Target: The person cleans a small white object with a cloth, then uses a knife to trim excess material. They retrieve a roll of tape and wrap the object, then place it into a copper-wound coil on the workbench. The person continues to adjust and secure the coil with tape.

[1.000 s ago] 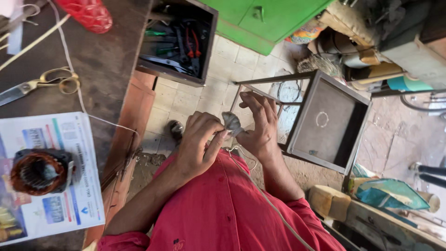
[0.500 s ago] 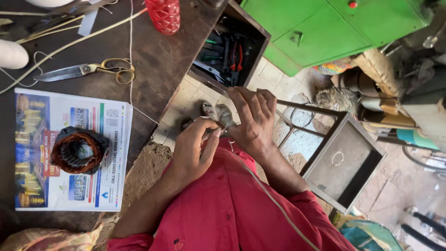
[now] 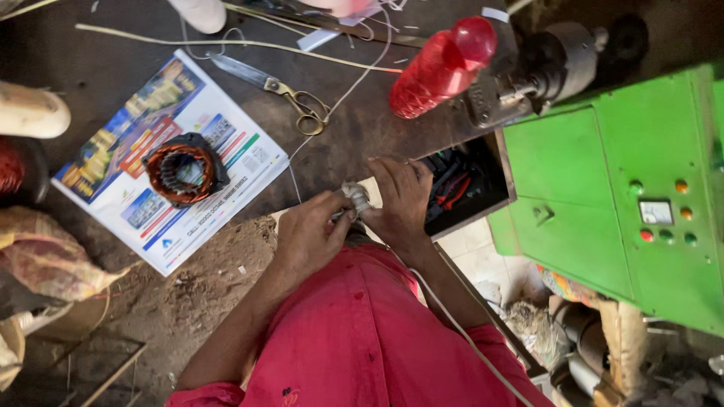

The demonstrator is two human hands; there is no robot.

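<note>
Bare bench [image 3: 362, 128] ahead between scissors [image 3: 290, 94] and red bottle [image 3: 441, 68].

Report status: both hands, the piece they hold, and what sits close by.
Left hand and right hand both closed on small grey part. Held at bench edge. Open tool drawer beside right hand; scissors and wound stator further off on bench.

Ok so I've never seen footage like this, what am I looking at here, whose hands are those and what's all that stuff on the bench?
The camera sits on a person's head and looks down, so you see their own red shirt and both bare hands. The left hand and right hand together pinch a small grey-white bundle; what it is, I cannot tell. On the dark workbench lie a copper-wound motor core on a printed leaflet, scissors and a red plastic bottle. A green cabinet stands at the right.
</note>
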